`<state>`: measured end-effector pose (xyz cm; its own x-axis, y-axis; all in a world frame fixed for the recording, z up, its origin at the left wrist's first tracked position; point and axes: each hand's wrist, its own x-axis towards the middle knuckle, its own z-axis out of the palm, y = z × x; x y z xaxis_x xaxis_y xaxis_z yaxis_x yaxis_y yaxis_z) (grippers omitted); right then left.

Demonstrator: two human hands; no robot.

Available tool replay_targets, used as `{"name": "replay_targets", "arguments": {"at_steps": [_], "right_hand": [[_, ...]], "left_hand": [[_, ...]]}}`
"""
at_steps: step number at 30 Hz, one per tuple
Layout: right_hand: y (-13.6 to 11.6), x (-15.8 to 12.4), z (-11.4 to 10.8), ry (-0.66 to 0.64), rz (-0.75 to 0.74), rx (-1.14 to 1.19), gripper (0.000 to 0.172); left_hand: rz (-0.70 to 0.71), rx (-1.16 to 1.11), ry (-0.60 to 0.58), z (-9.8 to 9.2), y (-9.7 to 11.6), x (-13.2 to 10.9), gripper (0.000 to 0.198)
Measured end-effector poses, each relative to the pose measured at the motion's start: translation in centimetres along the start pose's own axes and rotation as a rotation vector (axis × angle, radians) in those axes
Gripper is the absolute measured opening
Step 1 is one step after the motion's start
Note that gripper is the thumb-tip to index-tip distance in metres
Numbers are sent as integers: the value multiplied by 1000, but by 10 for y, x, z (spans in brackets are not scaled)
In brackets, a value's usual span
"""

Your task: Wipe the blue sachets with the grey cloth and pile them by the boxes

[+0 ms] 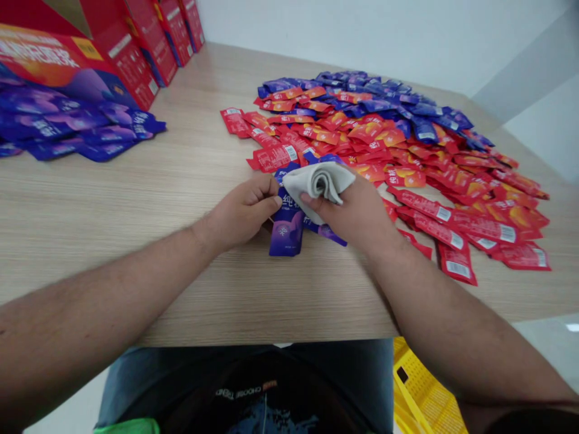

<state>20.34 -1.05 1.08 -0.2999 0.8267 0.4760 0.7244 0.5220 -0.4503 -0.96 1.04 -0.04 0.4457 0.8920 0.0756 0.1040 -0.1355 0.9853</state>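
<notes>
My left hand (242,212) pinches the upper end of a purple sachet (286,230) lying on the wood-grain table (136,181). My right hand (348,211) grips a folded grey cloth (319,184), which presses over the sachet's upper part. A second purple sachet (326,232) sticks out below my right palm. Part of it is hidden by that hand. Both hands sit just in front of a large spread of red and purple sachets (362,138).
Several red cartons (149,48) stand along the far left of the table, with a heap of purple sachets (76,129) in front of them. A wall rises behind the table. A yellow plastic crate (420,389) sits on the floor below the near edge.
</notes>
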Motion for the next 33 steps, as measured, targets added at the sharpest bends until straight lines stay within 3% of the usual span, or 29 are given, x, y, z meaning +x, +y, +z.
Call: {"name": "replay_targets", "arguments": {"at_steps": [3,7,11,15,17,20,24,28,31,33], "right_hand": [[-4,-2,1,-8,-27,-7,24],[-11,-5,0,-87,-176,7,19],[-13,-7,1,-35,-142,-39,13],[-18,-10,4,-308,-270,0,13],[-19,-11,5,-300,-253,-18,16],[-18,-11,6,-162,-164,-52,20],[-18,-12,8,-277,-205,-71,19],[-20,-12,8,-165,-131,-92,19],[-21,-13,8,-325,-189,-100,16],[-20,-12,8,-337,-187,-106,16]], "left_hand": [[-81,-108,28,3,-1,-1,18],[-145,-274,57,7,0,0,18],[-189,-300,106,8,1,1,16],[-151,-270,180,8,1,1,18],[-146,-271,211,8,1,2,17],[-142,-287,241,7,-1,4,16],[-125,-216,258,7,-6,4,15],[-127,-233,276,9,-3,3,15],[-148,-252,296,10,2,3,14],[-159,-277,302,9,3,4,12]]}}
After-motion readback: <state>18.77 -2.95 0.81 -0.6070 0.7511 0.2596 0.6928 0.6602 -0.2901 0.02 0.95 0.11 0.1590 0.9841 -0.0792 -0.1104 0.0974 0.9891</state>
